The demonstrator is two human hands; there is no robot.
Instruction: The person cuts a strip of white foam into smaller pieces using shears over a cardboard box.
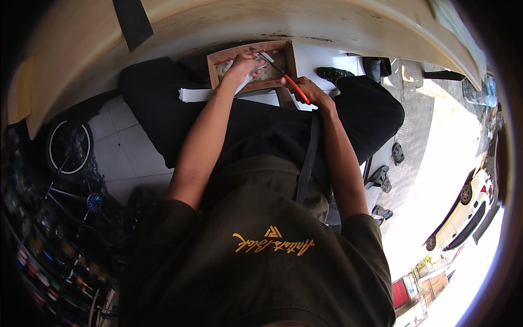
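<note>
My left hand [248,66] is closed around a white strip [197,95] of flat, bendable-looking material. One end of the strip lies across my dark-trousered left thigh, and its other part rises over a shallow cardboard box [213,66]. In my right hand [306,91] is a red-handled tool [296,89], gripped by the handle. Its narrow dark metal front points up and left, reaching the strip beside my left fingers. Whether the tool's jaws meet the strip is too small to tell. Inside the box lie small whitish pieces [261,77].
A pale curved panel [229,24] overhangs the far side. Left are a bicycle wheel [69,147] and dark clutter on tiles. Sandals [379,179] and a black shoe [333,73] lie right, with a white car [463,210] beyond. A dark strap [309,158] hangs over my lap.
</note>
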